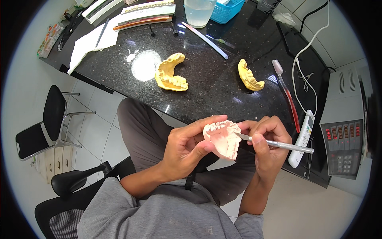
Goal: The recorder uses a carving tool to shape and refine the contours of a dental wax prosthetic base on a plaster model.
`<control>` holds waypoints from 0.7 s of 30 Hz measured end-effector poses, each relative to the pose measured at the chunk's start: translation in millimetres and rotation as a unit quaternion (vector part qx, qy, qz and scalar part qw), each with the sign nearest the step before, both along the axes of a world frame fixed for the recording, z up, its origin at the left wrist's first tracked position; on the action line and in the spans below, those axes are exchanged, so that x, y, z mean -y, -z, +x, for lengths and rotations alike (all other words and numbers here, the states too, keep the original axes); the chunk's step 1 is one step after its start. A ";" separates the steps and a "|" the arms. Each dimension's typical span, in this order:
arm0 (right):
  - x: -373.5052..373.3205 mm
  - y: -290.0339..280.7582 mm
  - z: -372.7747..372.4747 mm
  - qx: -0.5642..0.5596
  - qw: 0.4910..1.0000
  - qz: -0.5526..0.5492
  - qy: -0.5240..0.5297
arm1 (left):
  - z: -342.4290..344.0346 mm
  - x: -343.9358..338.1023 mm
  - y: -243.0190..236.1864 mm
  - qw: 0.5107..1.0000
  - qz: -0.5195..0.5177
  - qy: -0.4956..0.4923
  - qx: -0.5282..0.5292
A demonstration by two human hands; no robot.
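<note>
The left hand (184,146) clamps its fingers on a pink dental cast (221,140) from nine o'clock, above the lap (234,175). The right hand (268,143), at three o'clock, pinches a silver knife (283,145) between its fingers, tip at the cast's edge. On the dark surface (215,95), a yellow arch (162,76) lies at eleven, a smaller yellow piece (247,75) at one.

The counter (211,93) is glossy and speckled like polished stone. The pink cast (223,140) looks chalky and matt, its teeth uneven; the yellow casts (162,74) (247,77) are matt too. The knife (280,145) has smooth, shiny metal. The basket (227,12) is plastic, the shirt (167,209) matt cloth, the towel (91,44) dull and paper-like.
</note>
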State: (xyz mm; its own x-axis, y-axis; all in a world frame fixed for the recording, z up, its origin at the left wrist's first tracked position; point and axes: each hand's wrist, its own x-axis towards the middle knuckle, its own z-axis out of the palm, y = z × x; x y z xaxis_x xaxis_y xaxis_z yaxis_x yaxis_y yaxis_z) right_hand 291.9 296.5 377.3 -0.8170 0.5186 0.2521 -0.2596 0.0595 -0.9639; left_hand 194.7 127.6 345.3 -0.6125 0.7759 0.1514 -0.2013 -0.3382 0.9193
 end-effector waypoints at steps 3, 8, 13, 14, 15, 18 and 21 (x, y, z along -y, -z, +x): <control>-0.6 0.1 0.4 0.001 1.000 0.001 -0.006 | 0.5 -0.3 -0.1 1.000 0.001 -0.001 0.008; -1.4 -1.7 1.7 0.012 1.000 -0.005 -0.017 | 5.7 -7.2 -0.7 0.998 -0.038 -0.058 0.002; -3.7 -1.5 1.5 0.014 1.000 -0.004 -0.024 | 4.3 -5.6 -1.6 0.998 -0.039 -0.050 0.005; -4.3 -1.3 1.7 0.013 1.000 0.000 -0.027 | 4.3 -5.6 -1.8 0.998 -0.039 -0.045 0.008; -4.2 -1.5 1.7 0.013 1.000 0.001 -0.027 | 4.3 -5.7 -1.8 0.998 -0.038 -0.045 0.007; -3.8 -2.2 1.7 0.014 1.000 -0.006 -0.026 | 4.3 -6.2 0.0 0.998 -0.036 -0.046 0.007; -3.4 -3.8 2.3 0.036 0.999 -0.001 -0.037 | 4.6 -7.3 1.4 0.998 -0.022 -0.061 0.001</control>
State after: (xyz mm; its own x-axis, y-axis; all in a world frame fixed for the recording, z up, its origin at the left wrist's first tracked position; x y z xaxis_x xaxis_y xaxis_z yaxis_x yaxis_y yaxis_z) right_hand 294.2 299.9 381.1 -0.8690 0.4570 0.1898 -0.1927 0.0409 -0.9804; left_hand 199.2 135.0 343.8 -0.7024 0.7020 0.1175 -0.1636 -0.3199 0.9332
